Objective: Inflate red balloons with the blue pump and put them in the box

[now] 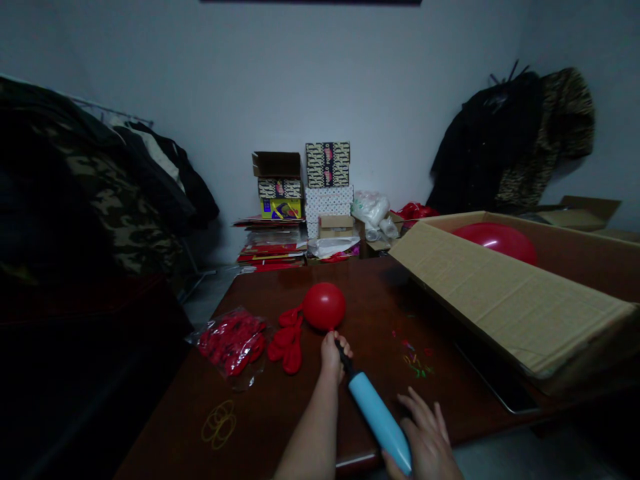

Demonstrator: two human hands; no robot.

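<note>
My left hand (334, 357) is closed around the black nozzle end of a light blue balloon pump (377, 417), pinching the neck of a partly inflated red balloon (325, 307) there. The pump slants down to the right, towards me. At its lower end my right hand (427, 440) holds the pump between thumb and palm, with several fingers stretched out past it. Limp red balloons (289, 343) lie just left of the inflated one. Beside them is a clear plastic bag (233, 343) of red balloons.
Thin yellowish rubber bands (219, 425) lie at the table's (280, 427) front left, small coloured bands (417, 363) right of the pump. A cardboard box (505, 293) with a large red balloon (497, 241) stands right, beside a dark phone (500, 380). Stacked boxes (329, 165) stand behind.
</note>
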